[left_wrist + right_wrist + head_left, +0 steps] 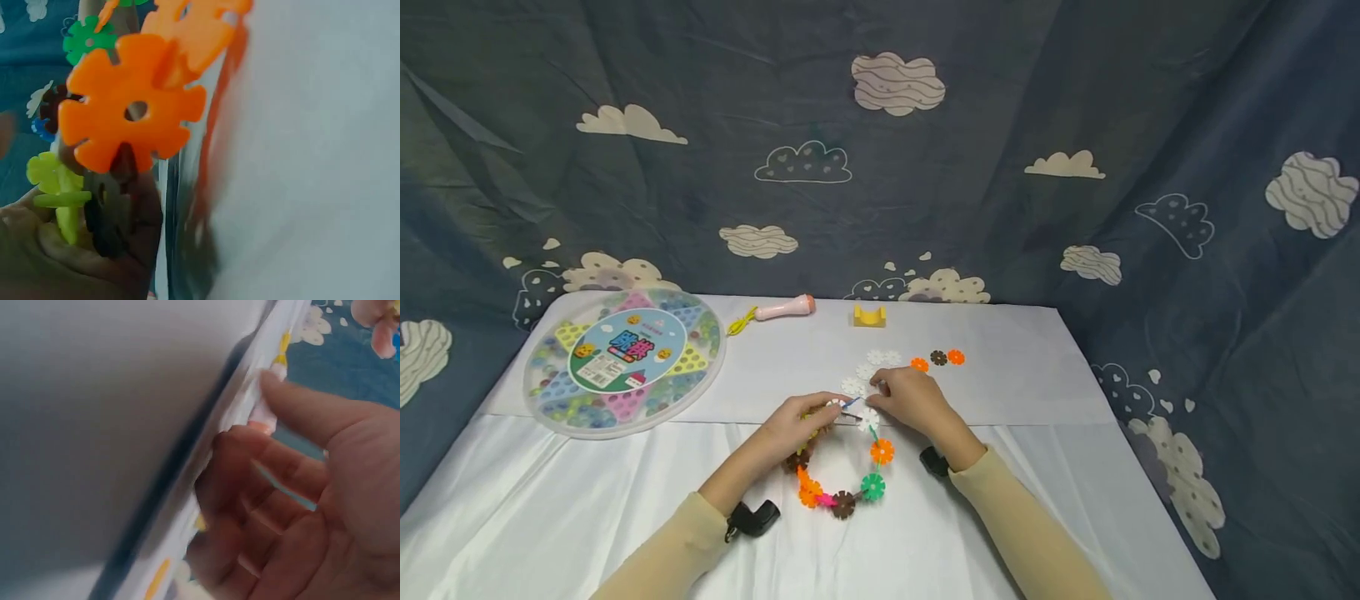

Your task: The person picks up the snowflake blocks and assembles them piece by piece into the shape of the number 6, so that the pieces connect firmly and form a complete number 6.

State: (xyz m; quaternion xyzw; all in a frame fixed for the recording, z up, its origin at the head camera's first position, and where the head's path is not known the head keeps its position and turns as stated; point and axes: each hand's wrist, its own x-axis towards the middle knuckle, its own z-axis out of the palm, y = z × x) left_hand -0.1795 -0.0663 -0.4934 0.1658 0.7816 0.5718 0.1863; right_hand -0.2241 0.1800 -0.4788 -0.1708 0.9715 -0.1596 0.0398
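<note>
A ring of linked plastic snowflake discs (pixel 843 505) in orange, brown, green, pink, white and yellow hangs from my left hand (pixel 786 429), which grips its upper left part. In the left wrist view, yellow discs (pixel 47 172) and a dark disc lie against the fingers, below a large orange disc (pixel 103 103). A blue disc (pixel 851 402) shows edge-on by the left fingertips. My right hand (pixel 917 404) is just right of the ring's top, beside a white disc (pixel 868 418). Its thumb and fingers stand apart with nothing between them in the right wrist view.
Loose white discs (pixel 853 386) lie beyond the hands, with two orange discs (pixel 956 357) and a brown disc (pixel 938 358) to their right. A round clear marble-game case (pixel 700 387) occupies the left. Farther back are a pink handle (pixel 784 308) with yellow cord and a yellow stand (pixel 869 317).
</note>
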